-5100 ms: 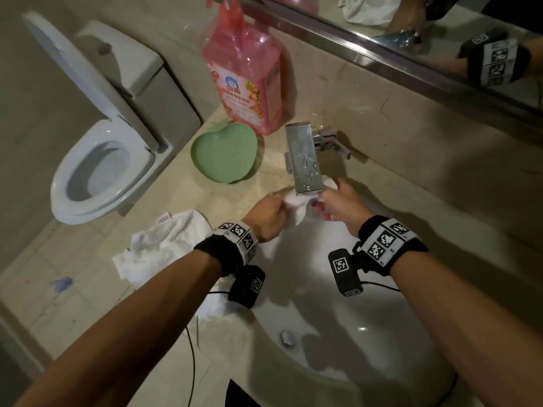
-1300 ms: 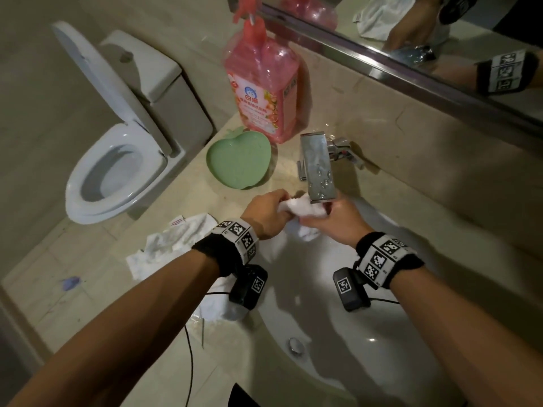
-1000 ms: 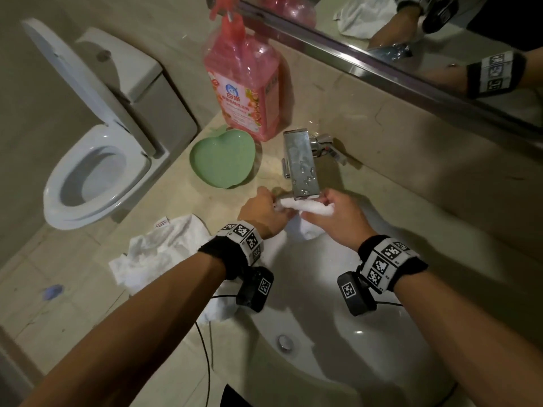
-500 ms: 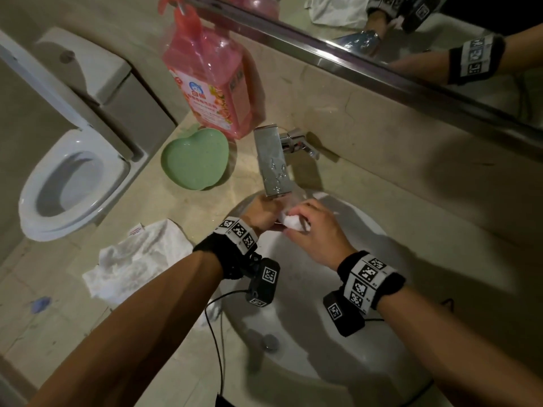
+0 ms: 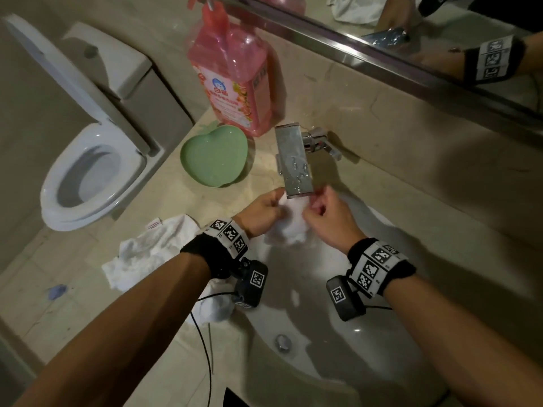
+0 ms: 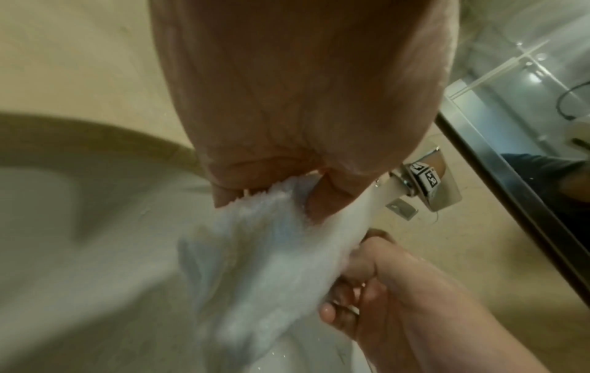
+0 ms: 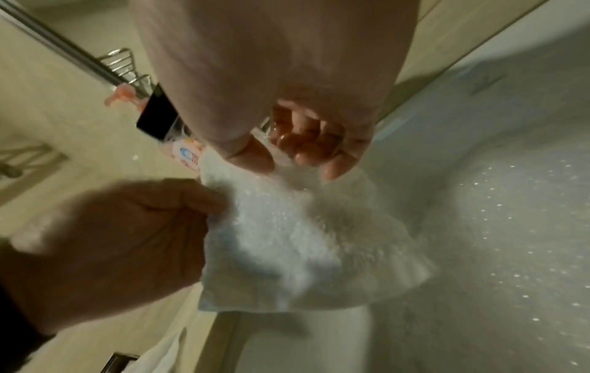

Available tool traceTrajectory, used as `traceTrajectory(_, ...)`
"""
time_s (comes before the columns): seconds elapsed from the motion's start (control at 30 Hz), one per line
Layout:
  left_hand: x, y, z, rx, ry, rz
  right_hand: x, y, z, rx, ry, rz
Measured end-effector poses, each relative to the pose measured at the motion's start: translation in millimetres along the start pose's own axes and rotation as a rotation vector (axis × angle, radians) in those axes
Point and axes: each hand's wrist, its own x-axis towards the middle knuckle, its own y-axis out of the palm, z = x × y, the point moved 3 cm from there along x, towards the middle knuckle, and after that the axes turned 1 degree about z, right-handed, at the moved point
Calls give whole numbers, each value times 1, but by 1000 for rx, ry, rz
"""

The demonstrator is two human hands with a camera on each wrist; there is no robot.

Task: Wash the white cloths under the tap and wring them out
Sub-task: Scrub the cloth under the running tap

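Note:
A wet white cloth (image 5: 289,227) (image 6: 265,260) (image 7: 300,242) hangs spread under the chrome tap (image 5: 294,163) over the white basin (image 5: 367,348). My left hand (image 5: 263,214) (image 6: 271,191) pinches its left edge. My right hand (image 5: 326,214) (image 7: 297,161) holds the right edge between thumb and curled fingers. Water runs from the tap onto the cloth in both wrist views. More white cloths (image 5: 152,248) lie crumpled on the counter left of the basin, partly under my left forearm.
A pink pump bottle (image 5: 235,86) stands behind a green apple-shaped dish (image 5: 216,155) at the tap's left. The tap's lever (image 5: 326,143) points right. A mirror (image 5: 411,33) runs along the back wall. An open toilet (image 5: 88,168) sits left of the counter.
Half a second ago the cloth was bunched small between my hands. Now both hands have drawn apart and the cloth hangs opened out under the spout.

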Motion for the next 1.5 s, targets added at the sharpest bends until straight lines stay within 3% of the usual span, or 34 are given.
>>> traceTrajectory(0.1,-5,-9,3,40,-40,25,12,10,8,81,0,96)
traceTrajectory(0.2,-11,-18,8,75,-52,24,21,19,13,120,-58,310)
traceTrajectory(0.27,-12,-24,9,62,-59,-19,25,21,8,117,-28,373)
traceTrajectory(0.4,-11,-36,14,168,-47,-131,29,10,-11,-107,84,323)
traceTrajectory(0.6,2,-17,17,568,151,-319,19,8,-24,122,231,182)
traceTrajectory(0.7,6,1,16,692,230,-287,14,7,-19,483,368,167)
traceTrajectory(0.8,5,11,18,786,307,-214,10,1,-11,723,349,249)
traceTrajectory(0.87,4,15,21,849,349,-95,8,-5,-7,662,291,242)
traceTrajectory(0.97,7,9,19,653,211,-133,8,-15,-6,488,223,196)
traceTrajectory(1.03,13,3,17,628,173,-118,7,-21,-3,409,163,248)
traceTrajectory(1.1,20,3,14,653,137,-19,5,-28,3,364,107,321)
traceTrajectory(1.23,32,13,16,639,-29,79,5,-39,10,362,42,371)
traceTrajectory(1.4,31,19,0,867,197,6,7,-48,-2,386,184,438)
traceTrajectory(1.5,24,23,-9,997,219,-3,12,-41,-7,323,279,472)
